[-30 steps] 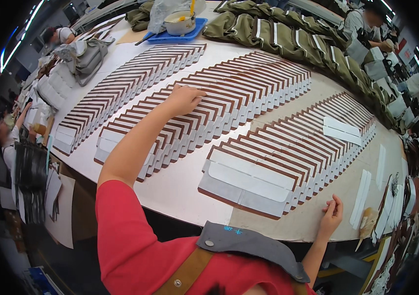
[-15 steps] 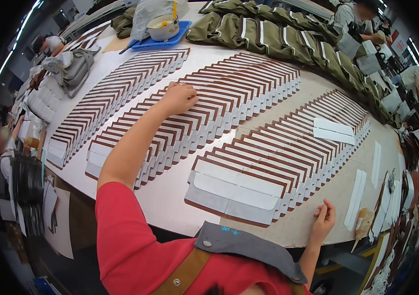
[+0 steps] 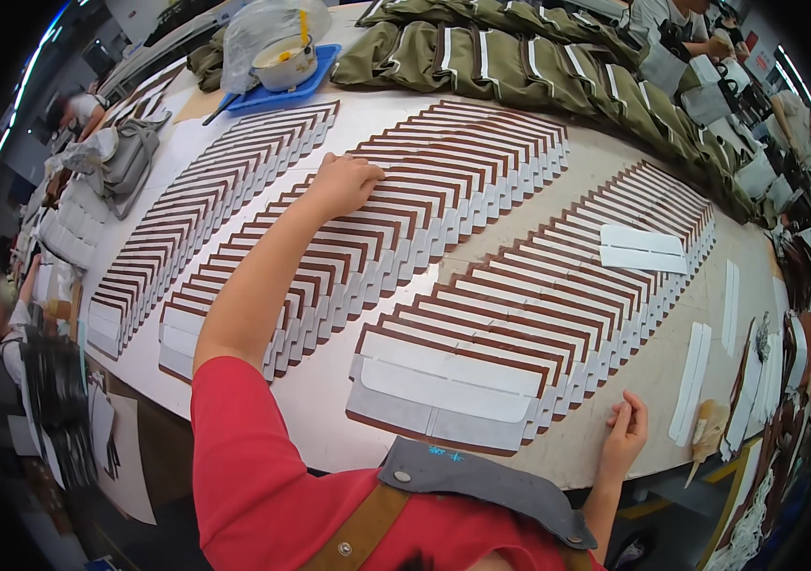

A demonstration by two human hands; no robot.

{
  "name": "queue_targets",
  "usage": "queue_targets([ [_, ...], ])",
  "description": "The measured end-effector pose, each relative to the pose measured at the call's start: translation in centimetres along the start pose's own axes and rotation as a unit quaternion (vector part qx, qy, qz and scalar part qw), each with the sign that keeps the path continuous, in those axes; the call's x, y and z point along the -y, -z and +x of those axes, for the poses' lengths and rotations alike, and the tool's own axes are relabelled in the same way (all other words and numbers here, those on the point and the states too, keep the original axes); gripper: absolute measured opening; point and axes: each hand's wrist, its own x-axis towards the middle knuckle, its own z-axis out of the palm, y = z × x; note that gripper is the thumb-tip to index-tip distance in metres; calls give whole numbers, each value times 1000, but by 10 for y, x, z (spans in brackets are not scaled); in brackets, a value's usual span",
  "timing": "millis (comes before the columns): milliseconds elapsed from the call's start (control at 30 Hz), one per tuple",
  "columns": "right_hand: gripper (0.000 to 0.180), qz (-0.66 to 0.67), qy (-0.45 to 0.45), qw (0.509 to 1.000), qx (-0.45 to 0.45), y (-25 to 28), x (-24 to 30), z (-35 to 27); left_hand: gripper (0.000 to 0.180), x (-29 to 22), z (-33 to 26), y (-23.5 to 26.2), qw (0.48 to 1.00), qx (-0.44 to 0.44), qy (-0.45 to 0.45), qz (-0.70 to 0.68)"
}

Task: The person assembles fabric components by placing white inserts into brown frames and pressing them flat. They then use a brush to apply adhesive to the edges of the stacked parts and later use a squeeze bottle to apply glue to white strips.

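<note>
Three slanting rows of flat white-and-grey panels with brown edges overlap like shingles on the table. My left hand [image 3: 346,184] rests on the upper left side of the middle row [image 3: 415,200], its fingers curled and close together. Their tips are partly hidden, so I cannot make out what is in them. By the table's front edge, right of the near end of the right row [image 3: 510,324], my right hand [image 3: 626,428] hangs with loosely bent fingers, holding nothing visible. A white panel [image 3: 642,249] lies across that row; another white panel [image 3: 448,373] tops its near end.
The left row [image 3: 206,209] runs beside a grey bag [image 3: 129,157]. Farther back are a blue tray [image 3: 327,59] with a pot [image 3: 286,65] and olive-green fabric pieces [image 3: 520,71]. White strips [image 3: 689,381] and a glue bottle [image 3: 710,423] lie at right. Other people work around.
The whole view has shifted slightly. My left hand stays at the middle row, its fingers a little lower and more tucked. My right hand has hardly moved.
</note>
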Motion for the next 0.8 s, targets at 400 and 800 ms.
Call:
queue_targets([
  [400,18,-12,-6,1000,11,0,3,1,15,5,37,-5,997,-5,1,-83],
  [800,17,-29,8,1000,6,-3,3,1,22,14,78,-34,995,-70,-7,-66],
])
